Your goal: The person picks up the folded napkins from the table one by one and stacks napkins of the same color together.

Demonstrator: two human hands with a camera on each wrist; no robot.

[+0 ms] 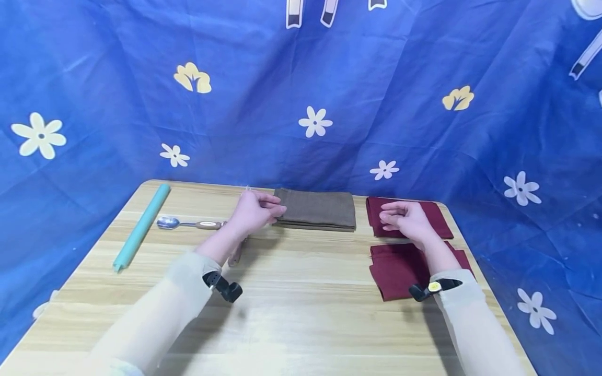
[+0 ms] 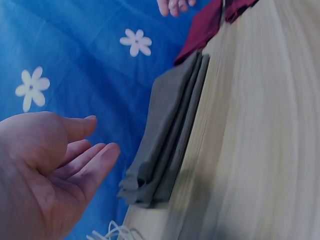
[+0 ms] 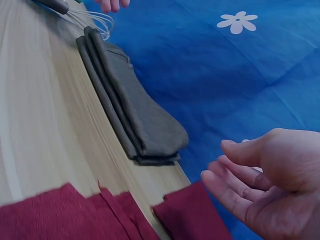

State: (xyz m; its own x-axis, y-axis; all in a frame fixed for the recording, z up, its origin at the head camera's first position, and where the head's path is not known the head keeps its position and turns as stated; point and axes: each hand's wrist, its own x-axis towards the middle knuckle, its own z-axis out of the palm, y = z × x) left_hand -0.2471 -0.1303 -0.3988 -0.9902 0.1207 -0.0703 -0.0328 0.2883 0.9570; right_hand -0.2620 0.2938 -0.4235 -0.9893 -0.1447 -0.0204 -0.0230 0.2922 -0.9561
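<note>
A folded grey-brown cloth [image 1: 320, 209] lies in layers near the table's back edge. My left hand [image 1: 254, 211] hovers at its left end, fingers loosely bent and holding nothing; the left wrist view shows a gap between fingertips and cloth [image 2: 167, 125]. Over the farther of two folded dark red cloths [image 1: 435, 219] is my right hand [image 1: 406, 222], relaxed, with nothing in it. The nearer red cloth [image 1: 400, 271] lies partly under my right forearm in the head view. Beneath my left hand is a whisk [image 3: 95, 20], mostly hidden from the head camera.
To the left of the whisk lies a metal spoon [image 1: 168, 223] with a brown handle. A long teal rod-shaped object [image 1: 141, 230] rests along the table's left side. Blue curtain [image 1: 254, 136] with printed flowers hangs behind and beside the wooden table [image 1: 301, 297].
</note>
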